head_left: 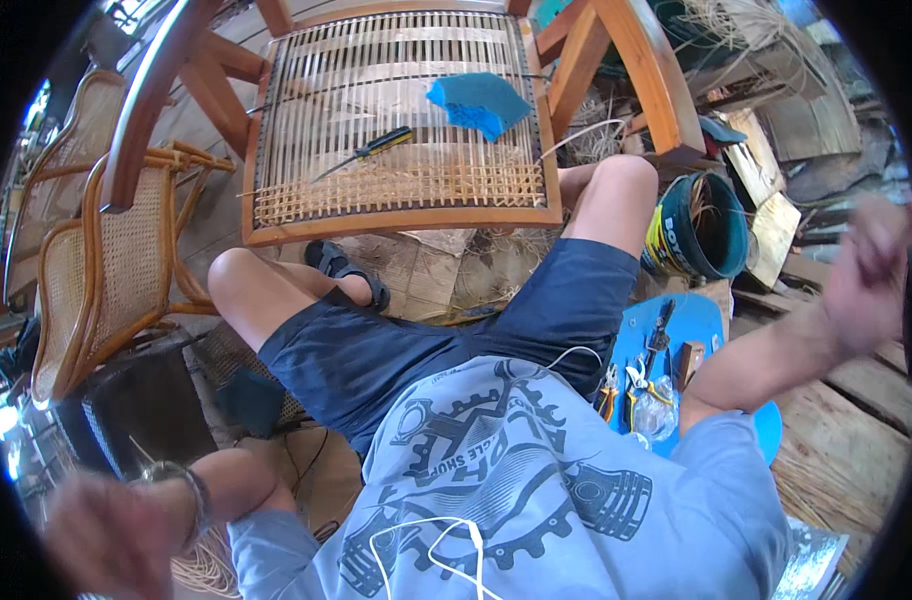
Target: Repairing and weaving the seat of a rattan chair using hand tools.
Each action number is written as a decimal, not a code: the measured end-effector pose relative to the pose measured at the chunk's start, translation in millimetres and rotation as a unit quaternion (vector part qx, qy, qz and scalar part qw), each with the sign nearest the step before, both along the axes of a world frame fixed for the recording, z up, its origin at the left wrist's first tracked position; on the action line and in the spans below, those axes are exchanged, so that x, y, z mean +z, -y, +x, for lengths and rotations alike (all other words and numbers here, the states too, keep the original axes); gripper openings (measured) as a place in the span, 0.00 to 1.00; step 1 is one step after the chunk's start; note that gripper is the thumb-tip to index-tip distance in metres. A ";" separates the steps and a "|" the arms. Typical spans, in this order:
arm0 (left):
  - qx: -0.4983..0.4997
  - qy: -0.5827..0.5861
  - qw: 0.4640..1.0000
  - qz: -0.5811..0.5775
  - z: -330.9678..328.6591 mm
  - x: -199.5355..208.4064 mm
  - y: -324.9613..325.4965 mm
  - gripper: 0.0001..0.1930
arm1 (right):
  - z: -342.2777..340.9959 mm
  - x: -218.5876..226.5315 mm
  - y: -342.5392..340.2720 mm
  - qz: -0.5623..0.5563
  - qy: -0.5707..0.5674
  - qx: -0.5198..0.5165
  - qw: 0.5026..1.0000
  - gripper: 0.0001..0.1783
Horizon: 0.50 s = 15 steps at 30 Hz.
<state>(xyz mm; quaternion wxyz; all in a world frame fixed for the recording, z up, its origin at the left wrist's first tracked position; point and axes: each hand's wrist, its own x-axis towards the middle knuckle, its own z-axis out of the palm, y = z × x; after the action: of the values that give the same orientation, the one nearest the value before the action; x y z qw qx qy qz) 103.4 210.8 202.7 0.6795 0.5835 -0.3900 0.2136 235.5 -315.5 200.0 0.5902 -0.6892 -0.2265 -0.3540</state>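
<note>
Both hands are raised out to the sides, well away from the chair. My left hand [111,535], smeared by motion, is at the lower left with a bracelet at its wrist. At the right edge is my right hand [869,265], also blurred, so its fingers cannot be read. In front of my knees stands a wooden chair frame [401,222] with a partly woven cane seat [326,60]. Strands run lengthwise, and the near edge has a denser cross weave. On the seat lie a screwdriver [381,143] with a yellow and black handle and a torn blue piece of foam or cloth [481,100].
Finished rattan chairs [126,240] stand at the left. Right of my leg are a dark green bucket [691,225] and a blue stool top [631,325] holding pliers [636,385] and other tools. Wood boards [826,440] and cane scraps cover the right side. A white cable [476,535] hangs over my shirt.
</note>
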 end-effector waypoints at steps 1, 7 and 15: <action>0.043 -0.047 0.998 0.031 0.9 -8.3 -18.5 0.10 | 11.1 -23.4 14.4 0.134 -0.130 -0.026 0.982 0.20; 0.510 -0.286 0.811 0.004 106.9 -128.7 -35.6 0.25 | 57.1 -249.8 14.4 0.244 -0.416 0.020 0.876 0.14; 0.554 -0.396 0.681 0.270 194.8 -301.2 -101.4 0.30 | 116.0 -326.5 -70.8 0.132 -0.697 0.012 0.705 0.35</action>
<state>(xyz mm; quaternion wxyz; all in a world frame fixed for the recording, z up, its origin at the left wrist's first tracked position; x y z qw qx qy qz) 298.2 312.2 -98.5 0.3416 0.8812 0.2687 0.1858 351.5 -244.6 -126.4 0.6691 -0.6516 0.2905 0.2080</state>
